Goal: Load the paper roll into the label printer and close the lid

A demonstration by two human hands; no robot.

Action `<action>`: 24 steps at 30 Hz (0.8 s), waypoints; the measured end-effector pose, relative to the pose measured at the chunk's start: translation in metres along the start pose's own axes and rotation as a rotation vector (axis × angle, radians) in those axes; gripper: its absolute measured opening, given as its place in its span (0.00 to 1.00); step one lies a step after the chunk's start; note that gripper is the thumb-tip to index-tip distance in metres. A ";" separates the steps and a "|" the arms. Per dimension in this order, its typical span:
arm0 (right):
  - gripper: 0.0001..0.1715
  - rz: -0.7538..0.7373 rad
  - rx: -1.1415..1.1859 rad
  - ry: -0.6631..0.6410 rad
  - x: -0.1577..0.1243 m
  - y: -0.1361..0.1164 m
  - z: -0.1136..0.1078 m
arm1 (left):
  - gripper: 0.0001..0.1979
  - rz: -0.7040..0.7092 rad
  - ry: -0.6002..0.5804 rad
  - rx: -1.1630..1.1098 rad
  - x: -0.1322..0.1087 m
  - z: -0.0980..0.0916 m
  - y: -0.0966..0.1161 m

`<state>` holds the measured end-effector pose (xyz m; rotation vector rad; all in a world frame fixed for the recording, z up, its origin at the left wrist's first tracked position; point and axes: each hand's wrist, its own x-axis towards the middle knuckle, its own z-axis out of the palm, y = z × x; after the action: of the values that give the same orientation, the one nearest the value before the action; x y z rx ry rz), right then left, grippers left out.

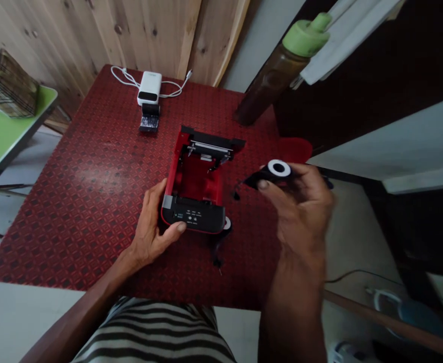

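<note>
A red and black printer [196, 214] stands on the table with its top open, showing a red inner bay. My left hand [155, 222] grips its front left corner, thumb on the black button panel and fingers along the side. To the right of the printer, my right hand [300, 201] holds up a roll of black ribbon [279, 168] with a white core, pinched between thumb and fingers. A loose dark end hangs from that roll toward the printer. A second white-cored roll [227, 223] lies by the printer's right front corner, partly hidden, its black strip trailing forward.
The table [104, 176] has a red patterned cover. A white power bank [150, 86] with a white cable lies at the back, a small black strip [149, 121] before it. A tall green-lidded bottle [276, 75] stands back right. A plaid bag [7, 83] rests on a green table [2, 136].
</note>
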<state>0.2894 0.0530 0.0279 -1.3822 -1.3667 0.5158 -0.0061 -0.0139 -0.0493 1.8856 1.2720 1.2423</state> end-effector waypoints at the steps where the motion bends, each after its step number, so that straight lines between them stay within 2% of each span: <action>1: 0.25 0.045 0.062 0.073 0.001 0.015 0.005 | 0.44 0.007 0.009 0.003 0.000 0.001 -0.001; 3: 0.26 0.123 0.099 0.089 0.001 0.038 0.017 | 0.44 0.017 0.026 0.011 0.000 0.002 -0.001; 6: 0.23 0.167 0.073 0.002 -0.004 0.056 0.034 | 0.43 0.024 0.033 0.024 0.000 0.003 -0.002; 10: 0.19 0.173 0.042 -0.116 -0.016 0.062 0.049 | 0.43 0.021 0.025 0.029 0.001 0.001 -0.002; 15: 0.17 0.177 -0.019 -0.199 -0.022 0.067 0.055 | 0.43 0.020 0.007 0.033 0.002 -0.001 -0.002; 20: 0.23 0.182 -0.076 -0.255 -0.023 0.067 0.044 | 0.44 0.015 0.012 0.032 0.002 -0.001 -0.002; 22: 0.27 0.189 -0.106 -0.268 -0.029 0.063 0.030 | 0.44 0.005 0.003 0.035 0.001 -0.001 -0.001; 24: 0.25 0.200 -0.144 -0.274 -0.042 0.056 0.012 | 0.45 -0.003 -0.003 0.035 0.001 -0.001 -0.001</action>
<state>0.2930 0.0334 -0.0403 -1.6215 -1.5157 0.7751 -0.0073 -0.0123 -0.0492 1.9086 1.3027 1.2219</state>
